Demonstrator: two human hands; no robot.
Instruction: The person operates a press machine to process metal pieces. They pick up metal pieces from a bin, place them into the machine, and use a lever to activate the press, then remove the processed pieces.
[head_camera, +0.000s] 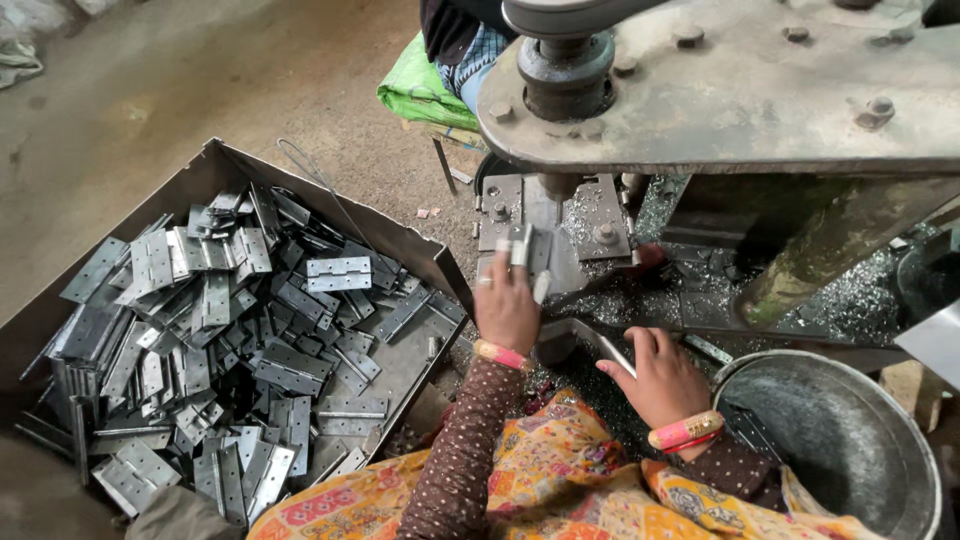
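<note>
item one, centre of the frame: my left hand (505, 305), fingers spread and stretched forward, fingertips resting on a small hinge (524, 248) that lies on the press bed (590, 235) just under the punch (556, 190); some fingertips wear pale wraps. item two, lower centre-right: my right hand (660, 378), fingers curled together and pinching a narrow flat metal piece (617, 356) between thumb and forefinger, held just beside the left wrist. both wrists carry pink and orange bangles over dotted brown sleeves. item three, left half of the frame: a large open metal tray (400, 232) heaped with flat grey hinges (225, 340), lying every way, some stacked on edge at the lower left. item four, upper right: the heavy press frame (760, 95), bolted plate, worn grey. item five, right of centre: metal shavings (850, 295) strewn over the machine base. item six, lower right corner: a round metal basin (860, 440), near my right hand; what is inside i cannot tell. item seven, top centre: a green bag (420, 92) on the ground beside another person's patterned clothing. item eight, bottom edge: my lap in yellow floral cloth.
</note>
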